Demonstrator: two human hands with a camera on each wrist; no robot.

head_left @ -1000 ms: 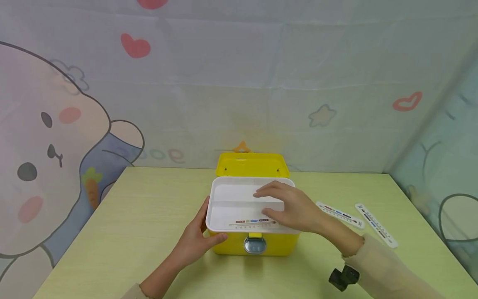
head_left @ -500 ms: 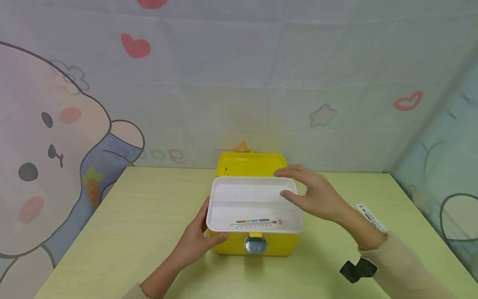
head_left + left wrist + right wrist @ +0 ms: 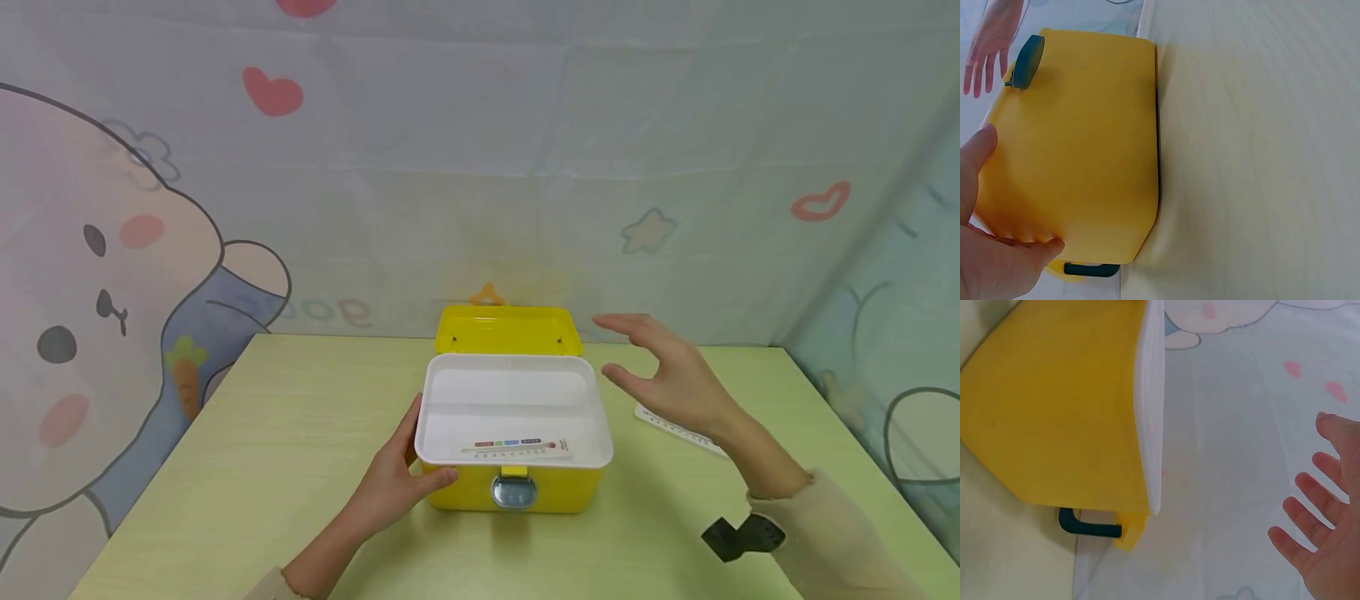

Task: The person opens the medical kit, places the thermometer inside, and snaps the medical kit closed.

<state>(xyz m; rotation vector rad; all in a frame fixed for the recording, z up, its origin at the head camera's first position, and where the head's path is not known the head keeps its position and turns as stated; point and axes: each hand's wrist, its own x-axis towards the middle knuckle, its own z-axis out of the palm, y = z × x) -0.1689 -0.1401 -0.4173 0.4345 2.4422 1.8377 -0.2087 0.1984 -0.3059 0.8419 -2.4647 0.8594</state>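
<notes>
A yellow storage box [image 3: 465, 493] stands with its lid [image 3: 510, 327] tipped back and a white tray [image 3: 517, 382] at its top. Inside the tray's front section lies a white strip [image 3: 517, 451] printed with a scale and coloured blocks, like a thermometer card. My left hand [image 3: 390, 483] holds the box's left front corner, thumb on the front, fingers along the side [image 3: 1000, 259]. Off to the right of the box, my right hand [image 3: 675, 379] hovers with fingers spread and nothing in it, as the right wrist view also shows [image 3: 1335, 506].
Partly behind my right wrist, a similar white strip [image 3: 675, 427] lies on the table. A clear latch [image 3: 513, 492] sits on the box's front, and dark handle ends [image 3: 1088, 530] show at its back. A printed curtain [image 3: 420, 208] hangs behind the table.
My right hand has drawn back from over the tray to the right, its fingers still apart. The left hand keeps its hold on the box. The far right strip is now hidden behind the right arm.
</notes>
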